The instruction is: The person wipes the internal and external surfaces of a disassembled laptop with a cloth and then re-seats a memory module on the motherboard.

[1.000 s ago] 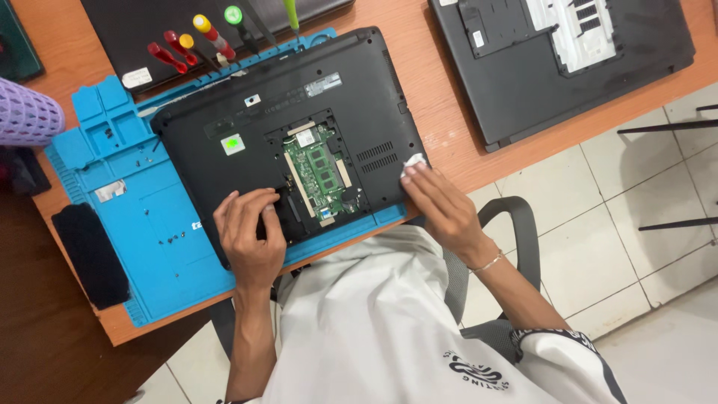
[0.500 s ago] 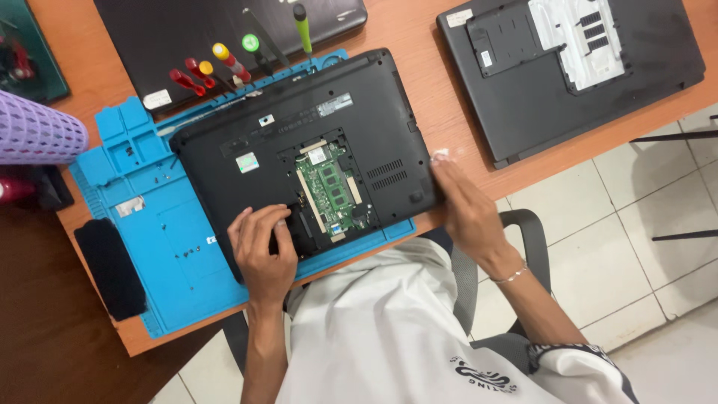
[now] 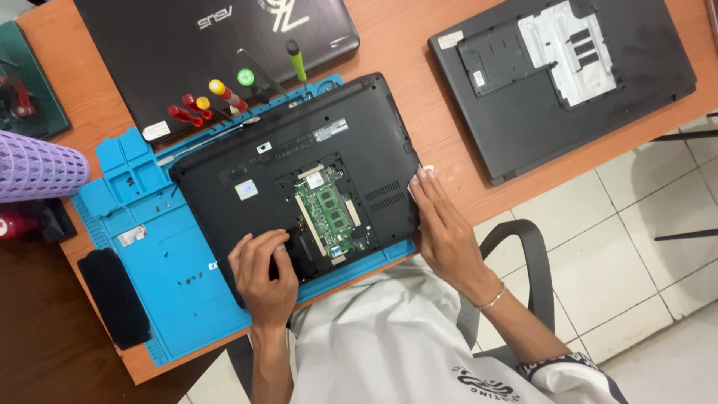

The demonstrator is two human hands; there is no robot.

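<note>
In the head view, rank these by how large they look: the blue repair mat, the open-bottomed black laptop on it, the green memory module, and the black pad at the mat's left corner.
1. Blue repair mat, though partly covered, so close with the next.
2. Black laptop lying on it.
3. Black pad.
4. Green memory module, smallest.

White square label [image 3: 246, 190] (small) on laptop underside [image 3: 224, 202].

Both hands [image 3: 263, 278] on open laptop [image 3: 299, 179]
</note>
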